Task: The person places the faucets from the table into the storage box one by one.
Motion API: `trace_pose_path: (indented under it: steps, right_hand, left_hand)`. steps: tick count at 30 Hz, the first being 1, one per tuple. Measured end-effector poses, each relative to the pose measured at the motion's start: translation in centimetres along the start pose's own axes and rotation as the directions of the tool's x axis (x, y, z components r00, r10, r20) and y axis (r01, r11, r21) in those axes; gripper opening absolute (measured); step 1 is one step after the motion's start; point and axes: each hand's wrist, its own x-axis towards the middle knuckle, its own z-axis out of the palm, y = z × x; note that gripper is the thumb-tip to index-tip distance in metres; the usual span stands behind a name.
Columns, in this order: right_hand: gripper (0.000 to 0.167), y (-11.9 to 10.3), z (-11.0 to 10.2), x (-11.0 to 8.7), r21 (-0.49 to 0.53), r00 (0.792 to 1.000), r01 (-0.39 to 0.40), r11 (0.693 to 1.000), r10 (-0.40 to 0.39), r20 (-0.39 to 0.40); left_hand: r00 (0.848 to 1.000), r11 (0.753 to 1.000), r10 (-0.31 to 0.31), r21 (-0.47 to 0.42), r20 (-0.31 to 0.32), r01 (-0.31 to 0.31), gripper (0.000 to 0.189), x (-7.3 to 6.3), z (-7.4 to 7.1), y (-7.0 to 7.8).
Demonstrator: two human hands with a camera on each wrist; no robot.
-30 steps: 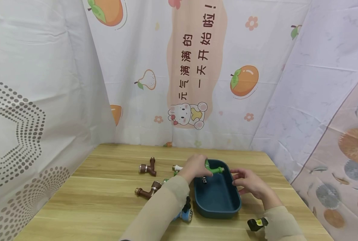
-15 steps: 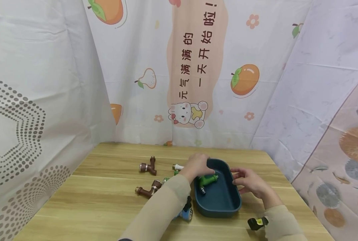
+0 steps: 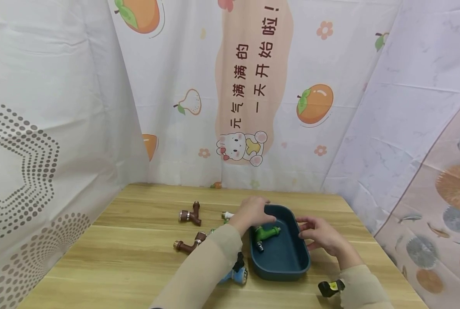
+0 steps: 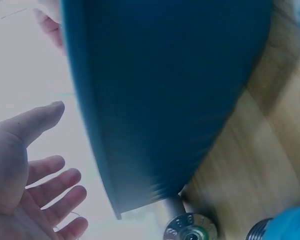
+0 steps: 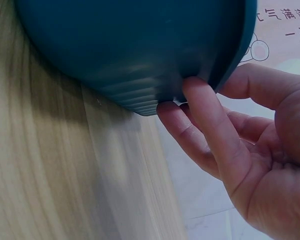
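A green plastic tap [image 3: 266, 233] with metal ends lies in the dark blue basin [image 3: 280, 274]. Above the basin's left side hovers my left hand [image 3: 252, 212]. In the left wrist view that hand [image 4: 25, 175] has its fingers spread and holds nothing, beside the basin's outer wall [image 4: 155, 110]. At the basin's right side rests my right hand [image 3: 322, 236]. The right wrist view has its fingertips [image 5: 197, 90] against the outer wall near the rim, with the hand [image 5: 255, 150] relaxed.
Two brown taps [image 3: 191, 216] lie at the left of the wooden table [image 3: 117, 249]. A white tap [image 3: 226, 215], partly hidden, and a blue tap [image 3: 238, 274] lie left of the basin. A black and yellow object [image 3: 330, 287] sits by the right sleeve.
The green tap has gone from my left hand down into the basin. My left hand has let go and stays over the basin; my right hand has hardly moved.
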Motion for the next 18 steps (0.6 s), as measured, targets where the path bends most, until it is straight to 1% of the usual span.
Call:
trace_pose_path:
  steps: [8,13,18]
  right_hand:
    - [0.065,-0.2,0.0,0.0,-0.008,1.000,-0.005,1.000,0.005,-0.008]
    - [0.064,-0.1,0.0,0.1,-0.005,1.000,-0.005,1.000,0.005,-0.008]
    - [0.064,0.0,0.0,0.1,-0.002,1.000,-0.003,1.000,0.003,-0.002]
  left_hand:
    - [0.999,0.999,0.038,-0.003,-0.026,-0.038,0.065,0.0,-0.9,-0.8]
    - [0.998,0.998,0.053,-0.015,-0.032,-0.054,0.064,-0.5,-1.9,-1.0]
    - [0.995,0.997,0.075,-0.014,-0.058,-0.076,0.064,-0.9,-2.5,-1.5]
